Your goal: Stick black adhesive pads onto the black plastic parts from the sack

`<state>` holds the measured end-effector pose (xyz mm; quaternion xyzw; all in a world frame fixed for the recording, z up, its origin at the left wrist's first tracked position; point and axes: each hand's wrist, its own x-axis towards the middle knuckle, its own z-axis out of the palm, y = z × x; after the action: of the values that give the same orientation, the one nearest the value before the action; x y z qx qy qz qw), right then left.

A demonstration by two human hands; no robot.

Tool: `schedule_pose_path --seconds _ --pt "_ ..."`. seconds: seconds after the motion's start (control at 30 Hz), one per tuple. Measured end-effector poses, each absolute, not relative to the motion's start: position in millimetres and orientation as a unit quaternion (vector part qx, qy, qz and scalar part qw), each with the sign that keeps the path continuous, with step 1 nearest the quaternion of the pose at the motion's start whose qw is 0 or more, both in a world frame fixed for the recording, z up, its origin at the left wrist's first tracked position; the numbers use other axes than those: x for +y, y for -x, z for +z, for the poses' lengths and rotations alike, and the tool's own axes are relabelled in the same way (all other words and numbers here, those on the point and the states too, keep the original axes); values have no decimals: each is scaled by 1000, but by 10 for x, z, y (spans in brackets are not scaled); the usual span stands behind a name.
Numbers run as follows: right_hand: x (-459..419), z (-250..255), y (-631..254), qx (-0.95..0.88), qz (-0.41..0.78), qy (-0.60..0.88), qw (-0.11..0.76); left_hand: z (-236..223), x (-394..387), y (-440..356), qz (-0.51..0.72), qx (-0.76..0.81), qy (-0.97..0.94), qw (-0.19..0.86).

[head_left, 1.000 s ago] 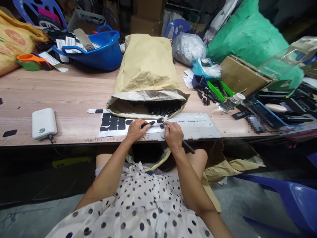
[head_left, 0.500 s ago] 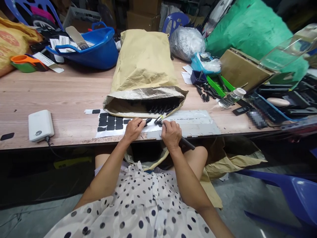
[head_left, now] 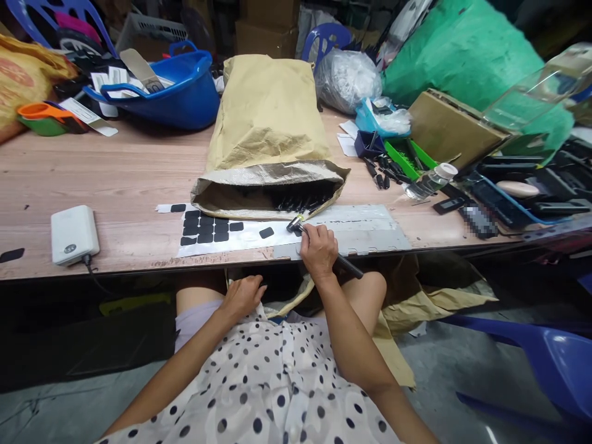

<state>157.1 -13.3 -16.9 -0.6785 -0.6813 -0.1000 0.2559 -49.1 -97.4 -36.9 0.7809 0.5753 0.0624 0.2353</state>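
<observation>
My right hand is closed around a small hammer. Its metal head rests over the grey plate at the table edge, and the dark handle sticks out behind the hand. My left hand is below the table edge, over the mouth of a sack between the knees. Its fingers are loosely bent with the tips apart, and no piece shows in them. On the table lies a white sheet with black rounded stickers. Beyond it, a tan paper sack lies with its mouth toward me, black pieces inside.
A white power bank with a cable stands at left. Behind it is a blue basin of boxes. To the right are a green tray, a clear bottle and dark parts. A blue chair stands lower right.
My left hand has moved from the sheet, where it held a small black piece, down to the sack at the lap. The hammer hand has hardly moved.
</observation>
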Motion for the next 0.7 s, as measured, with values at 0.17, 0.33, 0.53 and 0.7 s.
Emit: schedule_pose_path --seconds 0.17,0.33,0.53,0.7 --pt "-125 -176 -1573 -683 -104 677 255 -301 -898 433 -27 606 -744 281" --pt "-125 -180 -1571 -681 -100 678 257 174 -531 212 167 558 -724 370" --pt "-120 -188 -1563 -685 -106 674 257 508 385 -10 337 692 -594 234" --pt "-108 -199 -1552 -686 -116 674 249 482 870 -67 248 784 -521 230"
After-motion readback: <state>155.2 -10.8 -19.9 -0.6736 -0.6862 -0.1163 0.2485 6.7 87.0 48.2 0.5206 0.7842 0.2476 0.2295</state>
